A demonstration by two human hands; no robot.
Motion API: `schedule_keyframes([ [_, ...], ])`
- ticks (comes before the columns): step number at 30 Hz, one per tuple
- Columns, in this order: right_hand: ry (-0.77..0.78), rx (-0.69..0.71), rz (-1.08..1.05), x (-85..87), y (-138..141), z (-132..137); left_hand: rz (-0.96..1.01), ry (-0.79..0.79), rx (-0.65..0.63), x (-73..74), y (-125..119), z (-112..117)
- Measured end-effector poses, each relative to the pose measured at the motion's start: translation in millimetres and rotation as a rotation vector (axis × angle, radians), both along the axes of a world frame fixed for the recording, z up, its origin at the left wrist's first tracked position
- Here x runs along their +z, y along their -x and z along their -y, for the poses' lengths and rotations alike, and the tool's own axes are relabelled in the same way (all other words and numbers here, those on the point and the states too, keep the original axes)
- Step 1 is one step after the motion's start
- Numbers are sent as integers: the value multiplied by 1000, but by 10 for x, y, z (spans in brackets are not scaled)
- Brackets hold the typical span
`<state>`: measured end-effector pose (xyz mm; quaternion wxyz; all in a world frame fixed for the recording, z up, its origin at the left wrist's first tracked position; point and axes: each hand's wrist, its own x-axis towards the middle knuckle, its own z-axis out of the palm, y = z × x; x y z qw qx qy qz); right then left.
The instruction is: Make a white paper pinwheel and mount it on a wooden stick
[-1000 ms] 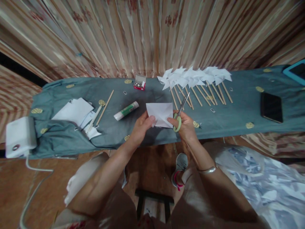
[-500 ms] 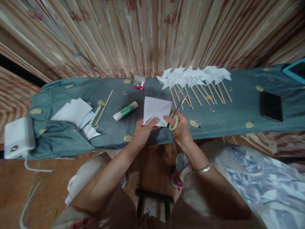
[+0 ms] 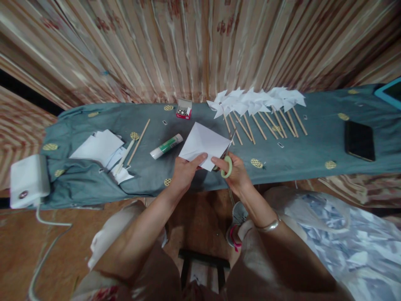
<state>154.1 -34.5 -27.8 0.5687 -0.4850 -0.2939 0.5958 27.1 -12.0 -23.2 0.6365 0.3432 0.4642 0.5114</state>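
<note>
A square sheet of white paper (image 3: 205,141) with faint creases is held over the front of the table, one corner pointing away from me. My left hand (image 3: 185,170) pinches its near left edge, thumb on top. My right hand (image 3: 235,172) has its fingers in the pale green handles of a pair of scissors (image 3: 228,166), and its thumb touches the paper's near right edge. The blades point up and away along the paper's right corner; whether they are apart is too small to tell. Left of the paper lies a glue stick (image 3: 166,146) with a green label.
White paper pinwheels (image 3: 257,101) on wooden sticks lie in a row at the back right. A small red box of metal pins (image 3: 184,109) stands behind. Paper sheets (image 3: 98,146), a loose stick (image 3: 138,142) and a white device (image 3: 29,180) are left; a black phone (image 3: 359,141) is right.
The paper has turned from nearly square-on to a diamond slant, one corner now pointing away. Both hands keep hold, and the scissors have shifted slightly left with the right hand.
</note>
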Motion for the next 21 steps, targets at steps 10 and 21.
schedule_keyframes([
  [10,-2,463,172,113,-70,201,-61,-22,153,187,224,-174],
  [21,-2,641,264,-19,-50,312,-97,-61,145,174,207,-185],
])
